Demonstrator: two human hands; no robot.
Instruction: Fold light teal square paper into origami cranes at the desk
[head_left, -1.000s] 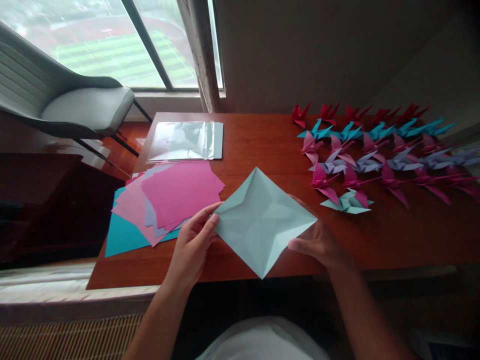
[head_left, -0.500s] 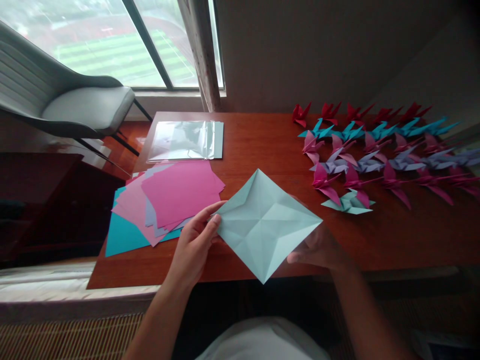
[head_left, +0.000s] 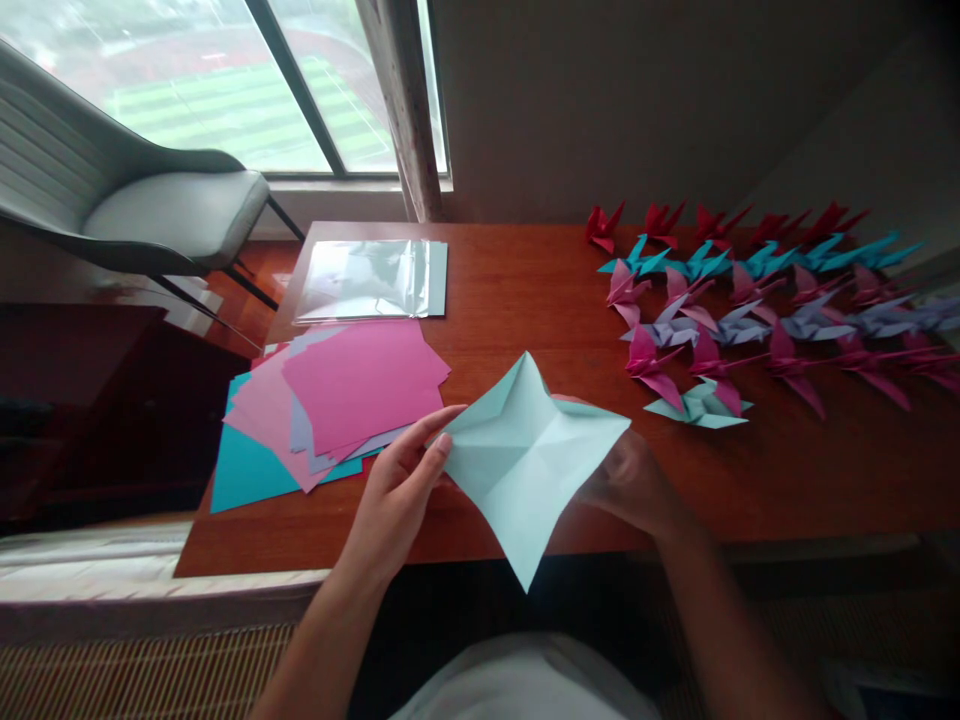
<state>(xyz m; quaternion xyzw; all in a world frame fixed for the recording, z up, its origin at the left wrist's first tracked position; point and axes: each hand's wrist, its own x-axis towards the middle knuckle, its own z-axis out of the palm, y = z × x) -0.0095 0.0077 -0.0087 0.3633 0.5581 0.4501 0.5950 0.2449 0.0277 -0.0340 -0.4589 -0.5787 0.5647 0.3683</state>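
Chair: far left by the window, I have a grey seat point(head_left: 176, 210), well apart from the work.
Loose paper: on the table's left side lies a fanned pile of coloured sheets point(head_left: 364, 385), magenta on top; just beyond it is a clear packet point(head_left: 360, 280).
Left hand: I see the left hand point(head_left: 397, 485) pinching the sheet's left corner, thumb on top, fingers mostly behind.
Pale green sheet: the creased sheet point(head_left: 525, 450) is between the hands, above the near edge of the table point(head_left: 517, 290), one corner pointing toward the wearer and its edges bowed inward.
Step in hand: I judge this to be working the square along its creases, with no flat fold closed yet.
Next move: to my mind it calls for both side corners guided evenly, so the creases give together without buckling.
Right hand: the right hand point(head_left: 634, 485) is at the right corner, partly behind the paper; I cannot tell whether it pinches or only supports.
Finished birds: on the right, a pale green bird point(head_left: 701, 403) sits nearest, beside rows of folded birds point(head_left: 784, 355).
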